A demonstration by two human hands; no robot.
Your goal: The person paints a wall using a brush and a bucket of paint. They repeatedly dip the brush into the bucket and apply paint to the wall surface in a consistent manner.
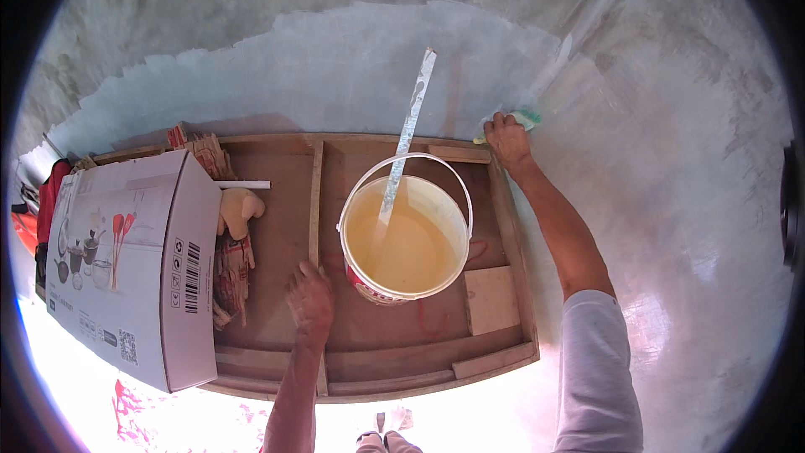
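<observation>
My right hand [508,141] is closed on a brush [527,118] with green bristles, which touches the wall by the back right corner of a wooden frame. A white plastic bucket [468,245] of yellowish liquid stands on the brown panel inside that frame. Its wire-like white handle is raised, and a flat whitish stick [415,104] leans in it, its lower end in the liquid. Left of the bucket, my left hand [310,302] is over the frame's middle crosspiece [316,201], slightly blurred; nothing shows in it, and whether it rests on the wood I cannot tell.
A printed cardboard cookware box [188,277] covers the frame's left end. Beside it lie torn layered cardboard [233,277], a tan lumpy object [240,211] and a white rod [242,185]. The wall [352,69] behind has a smooth grey-blue area. Red bags [53,195] sit far left.
</observation>
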